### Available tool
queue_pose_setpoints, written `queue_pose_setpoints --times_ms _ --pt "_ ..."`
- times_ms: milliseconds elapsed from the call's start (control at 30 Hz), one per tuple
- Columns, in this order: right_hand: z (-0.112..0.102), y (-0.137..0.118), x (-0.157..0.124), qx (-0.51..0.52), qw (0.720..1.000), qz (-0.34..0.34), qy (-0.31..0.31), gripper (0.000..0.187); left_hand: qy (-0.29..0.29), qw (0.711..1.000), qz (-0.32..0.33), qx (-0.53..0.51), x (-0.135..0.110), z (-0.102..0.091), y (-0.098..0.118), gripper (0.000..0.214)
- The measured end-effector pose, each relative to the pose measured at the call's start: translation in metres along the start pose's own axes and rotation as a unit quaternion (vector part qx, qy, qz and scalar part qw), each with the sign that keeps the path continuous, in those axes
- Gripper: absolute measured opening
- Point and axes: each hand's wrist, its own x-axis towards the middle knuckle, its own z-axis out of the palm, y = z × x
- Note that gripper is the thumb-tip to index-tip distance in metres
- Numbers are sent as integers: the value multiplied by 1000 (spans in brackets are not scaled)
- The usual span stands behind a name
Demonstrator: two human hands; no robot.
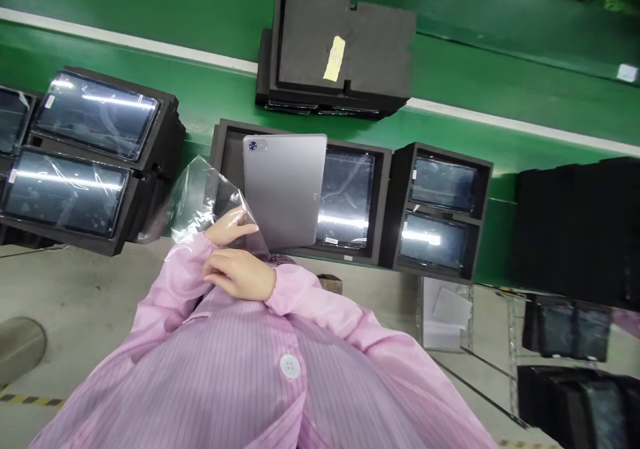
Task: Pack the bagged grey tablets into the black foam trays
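Note:
A grey tablet (pixel 286 189) stands upright in front of my chest, back side toward me, its camera lens at the top left. A clear plastic film (pixel 200 199) hangs off its left edge. My left hand (pixel 229 226) pinches that film at the tablet's lower left corner. Just below, my right hand (pixel 244 274) is curled closed against the tablet's bottom edge; what its fingers grip is hidden. Pink striped sleeves cover both arms.
Behind the tablet a black foam tray (pixel 380 169) holds a screen. More black trays with film-covered screens sit at left (pixel 90 162) and right (pixel 440 209) along a green conveyor (pixel 500 89). A closed black foam box (pixel 340 49) lies farther back. Dark stacks stand at right.

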Motion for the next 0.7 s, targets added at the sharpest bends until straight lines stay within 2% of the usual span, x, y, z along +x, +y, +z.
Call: queue_pose_setpoints --times_ms 33,100,267,467,533,600,667,700 --pt "4 -1 2 13 999 -2 -30 11 -5 1000 4 -18 0 0 0 56" --pt "6 1 2 35 998 11 -42 9 -21 999 5 -50 -1 1 1 58" --pt "-1 6 -6 86 996 17 -28 11 -32 998 11 -58 -1 1 3 54" --pt "-6 -2 -12 152 988 -4 -5 13 -37 997 0 -65 -1 0 5 53" --pt "-12 -7 -15 181 983 -9 35 13 -35 997 -11 -61 -1 -1 5 52" --pt "-26 -11 -22 206 972 -3 115 12 -25 998 -31 -51 -1 -2 3 51" --pt "-46 -8 -35 198 947 34 252 13 -7 998 -46 -40 -1 -2 2 50" --pt "-58 -3 -43 177 923 64 337 14 0 998 -49 -38 0 -2 2 51"
